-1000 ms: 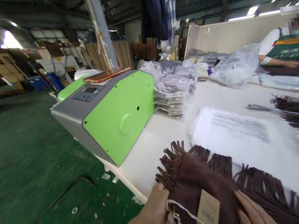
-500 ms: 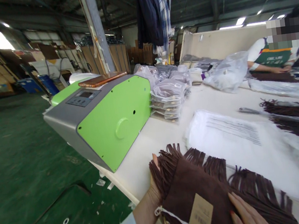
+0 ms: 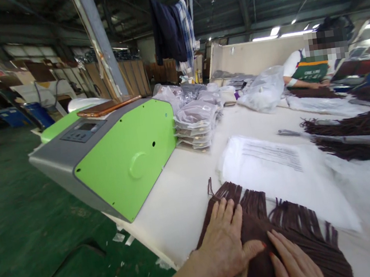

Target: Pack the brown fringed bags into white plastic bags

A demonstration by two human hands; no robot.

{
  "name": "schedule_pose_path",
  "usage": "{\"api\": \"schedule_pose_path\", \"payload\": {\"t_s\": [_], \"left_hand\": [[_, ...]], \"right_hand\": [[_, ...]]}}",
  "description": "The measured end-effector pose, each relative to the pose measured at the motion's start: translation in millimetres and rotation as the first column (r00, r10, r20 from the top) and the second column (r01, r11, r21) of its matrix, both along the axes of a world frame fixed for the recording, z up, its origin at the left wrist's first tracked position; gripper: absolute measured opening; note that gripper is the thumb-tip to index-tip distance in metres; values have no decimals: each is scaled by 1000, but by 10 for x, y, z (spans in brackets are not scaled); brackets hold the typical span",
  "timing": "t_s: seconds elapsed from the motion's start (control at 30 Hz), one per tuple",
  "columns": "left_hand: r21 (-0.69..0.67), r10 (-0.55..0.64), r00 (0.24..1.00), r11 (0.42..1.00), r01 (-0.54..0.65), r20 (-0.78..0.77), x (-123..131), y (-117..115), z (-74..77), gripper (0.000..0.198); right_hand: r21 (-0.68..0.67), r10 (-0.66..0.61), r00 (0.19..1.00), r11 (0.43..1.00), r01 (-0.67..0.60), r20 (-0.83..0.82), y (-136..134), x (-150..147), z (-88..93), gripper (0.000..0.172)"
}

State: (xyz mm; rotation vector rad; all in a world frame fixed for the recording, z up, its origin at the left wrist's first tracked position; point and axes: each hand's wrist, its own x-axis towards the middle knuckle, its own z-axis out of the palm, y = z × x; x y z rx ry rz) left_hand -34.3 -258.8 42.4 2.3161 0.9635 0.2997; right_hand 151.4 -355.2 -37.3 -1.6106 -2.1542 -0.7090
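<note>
A dark brown fringed piece of fabric lies on the near part of the table, its fringe spread toward the back and right. My left hand rests flat on it, fingers stretched forward and thumb out to the right. Close beside it, my right hand also lies on the brown fabric with its fingers extended. The tan paper tag on the fabric is mostly hidden beneath my left hand. Just behind the fringe is a stack of clear plastic bags with printed lines.
A green and grey machine with a phone on top stands at the left table edge. Behind it are stacked bagged items. More brown fringed pieces lie at right. A co-worker handles brown material across the table.
My left hand has moved from under the fringe at the fabric's left edge onto its top, covering the tag. That fringe now lies out of sight. The view has shifted a little to the right.
</note>
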Motion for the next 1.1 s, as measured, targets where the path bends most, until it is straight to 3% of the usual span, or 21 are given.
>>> {"api": "schedule_pose_path", "payload": {"t_s": [0.13,0.23,0.37,0.47,0.53,0.57,0.6,0.63,0.67,0.7,0.77,0.83,0.87,0.93,1.1], "left_hand": [[104,-101,992,989,108,-70,31,-15,61,78],[107,-151,986,982,158,-71,64,-30,89,75],[39,-224,973,974,223,50,153,-78,129,71],[-48,-301,932,947,317,199,178,-57,258,63],[-78,-245,911,955,286,330,124,42,364,53],[-108,-135,907,975,192,399,71,121,402,47],[-178,40,889,983,48,456,3,216,422,41],[-291,260,840,948,-128,476,-77,321,421,36],[-440,477,766,852,-283,431,-163,430,397,31],[-598,648,688,706,-379,328,-247,534,355,27],[-716,721,663,571,-401,204,-391,704,242,29],[-795,709,691,496,-348,140,-470,813,136,30],[-841,692,712,451,-299,118,-482,847,96,29],[-926,642,763,331,-182,79,-451,899,46,29],[-998,515,857,67,-14,22,-199,1029,5,32]], "right_hand": [[20,-36,999,999,36,-18,-4,-43,39,59],[31,-51,996,998,54,-72,-9,-71,65,57],[15,-70,986,997,73,-152,8,-126,120,57],[22,-9,979,1000,14,-204,-21,-121,241,56],[-55,-50,947,998,34,-319,-99,-31,364,51],[-116,-115,907,991,73,-406,-156,50,429,48],[-181,-207,840,975,132,-501,-219,150,490,45],[-246,-315,742,947,206,-592,-285,265,542,45],[-321,-424,610,906,277,-669,-347,386,582,47],[-414,-523,446,851,324,-726,-402,502,610,51],[-576,-614,52,763,294,-787,-475,687,625,57],[-614,-555,-304,775,150,-775,-489,785,607,54],[-591,-510,-429,803,73,-746,-475,804,595,50],[-538,-479,-552,840,-65,-682,-412,804,589,39],[-466,-659,-575,751,-468,-485,-157,778,698,26]]}}
